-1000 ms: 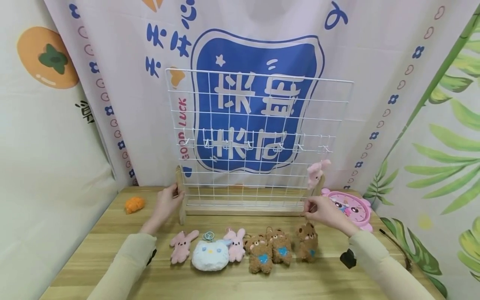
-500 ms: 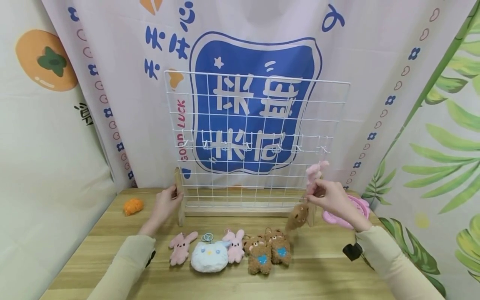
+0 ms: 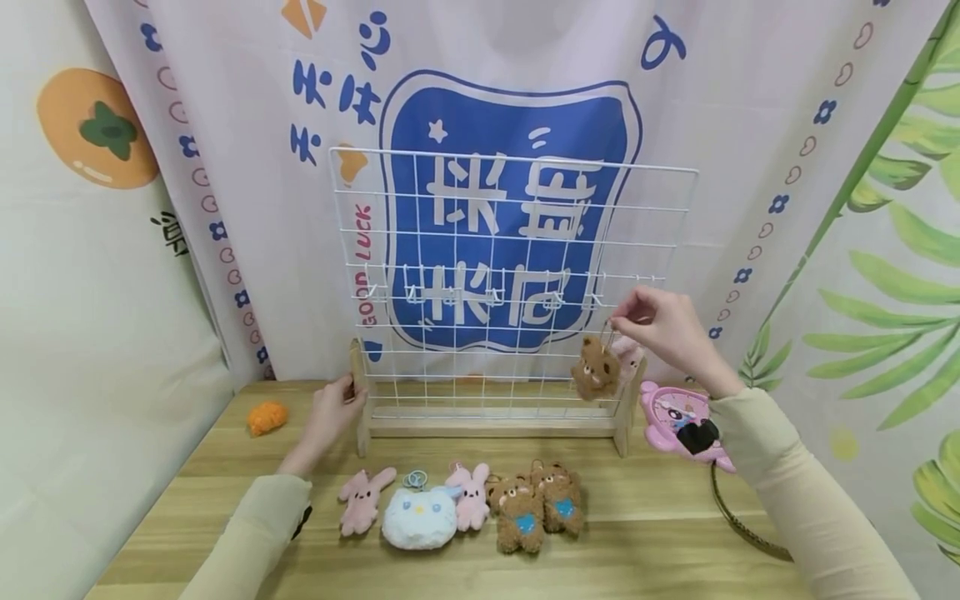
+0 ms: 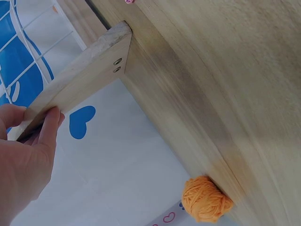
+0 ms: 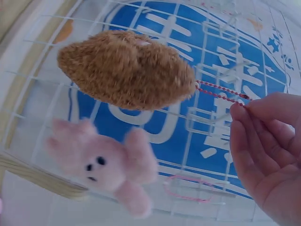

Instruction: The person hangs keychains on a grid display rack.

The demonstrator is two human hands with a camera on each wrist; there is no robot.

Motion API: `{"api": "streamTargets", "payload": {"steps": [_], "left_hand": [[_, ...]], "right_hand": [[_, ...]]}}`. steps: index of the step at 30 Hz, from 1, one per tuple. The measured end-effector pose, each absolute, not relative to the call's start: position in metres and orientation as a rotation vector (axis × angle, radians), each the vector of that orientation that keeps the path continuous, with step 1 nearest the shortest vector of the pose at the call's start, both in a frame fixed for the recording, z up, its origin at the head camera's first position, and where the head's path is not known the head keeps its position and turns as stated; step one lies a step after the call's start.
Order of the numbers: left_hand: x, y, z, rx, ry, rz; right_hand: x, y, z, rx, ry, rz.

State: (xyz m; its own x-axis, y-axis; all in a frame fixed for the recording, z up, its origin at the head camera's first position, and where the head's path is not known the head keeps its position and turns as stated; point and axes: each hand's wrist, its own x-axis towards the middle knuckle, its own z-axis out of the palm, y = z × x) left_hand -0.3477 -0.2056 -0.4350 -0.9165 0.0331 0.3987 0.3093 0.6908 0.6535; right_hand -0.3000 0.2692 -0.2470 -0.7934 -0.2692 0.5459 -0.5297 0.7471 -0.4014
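Here, a brown teddy-bear keychain (image 3: 596, 368) dangles in front of the right side of a white wire grid (image 3: 513, 159), its red ball chain (image 5: 221, 89) pinched between the thumb and fingertips of a person's right hand (image 3: 662, 331). The left hand (image 3: 333, 412) grips the wooden upright (image 3: 357, 362) at the grid's left end — thumb on one side, fingers on the other. Just beside the dangling bear hangs a pink bunny keychain (image 3: 630, 354); white hooks (image 3: 494, 295) line the grid to the left. On the wooden table (image 3: 637, 525) in front lie, from left, a second pink bunny (image 3: 362, 502), a white plush head with blue eyes (image 3: 418, 521), a third bunny (image 3: 472, 500) and two brown bears with blue patches (image 3: 519, 500) — while a pink clock (image 3: 667, 408) rests at right and a ball of orange yarn (image 3: 267, 418) at left.
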Motion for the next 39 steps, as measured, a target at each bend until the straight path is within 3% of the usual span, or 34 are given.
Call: {"api": "streamTargets", "payload": {"steps": [10,24,39], "left_hand": [[-0.348,-0.206,-0.438,-0.278,-2.520,-1.079],[-0.348,-0.205,-0.436,-0.253,-2.536,-1.105],[-0.348,-0.206,-0.437,-0.259,-2.522,-1.107]], "right_hand": [[-0.317,0.262,-0.223,0.558,-2.500,0.738],[-0.337,0.263,-0.227,0.548,-2.597,0.691],[-0.311,0.267,-0.226,0.594,-2.489,0.675]]}}
